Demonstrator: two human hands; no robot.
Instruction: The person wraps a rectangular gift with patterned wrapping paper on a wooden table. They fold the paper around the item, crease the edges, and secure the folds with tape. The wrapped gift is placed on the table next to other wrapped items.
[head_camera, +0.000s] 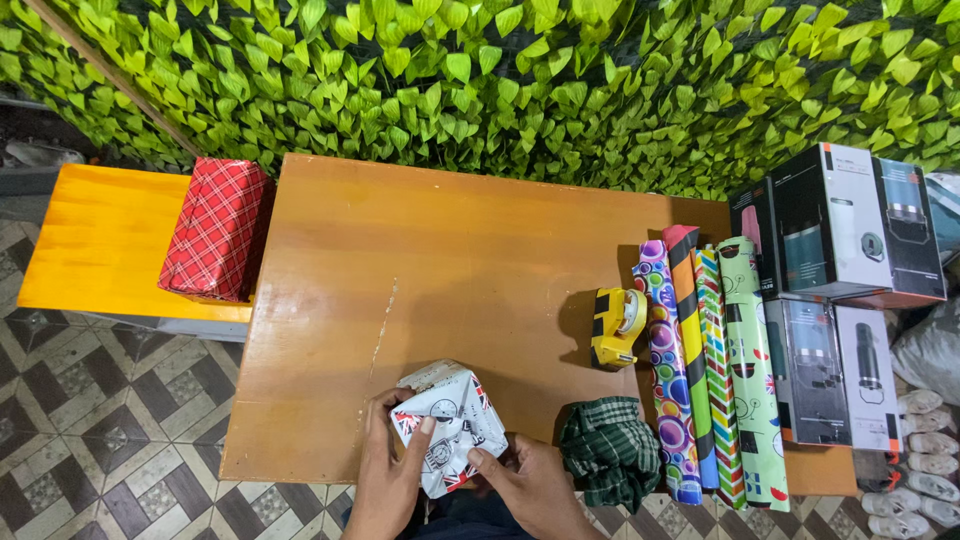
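Both hands gripping wrapped box (447, 427) at worktop (450, 260) edge: left hand (388, 472), right hand (530, 478) | step: pressing paper folds flat | next: likely needs tape dispenser (616, 326), right of box

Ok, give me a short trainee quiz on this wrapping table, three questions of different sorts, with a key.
1. True or false: both hands, the left hand and the right hand, are on the wrapped box.
2. Multiple choice: what lies just left of the wrapping paper rolls on the wooden table? A) scissors B) a yellow tape dispenser C) a ruler
3. Fill in: the red plaid parcel rests on the ___ bench.

Key: 1 true; 2 B; 3 orange.
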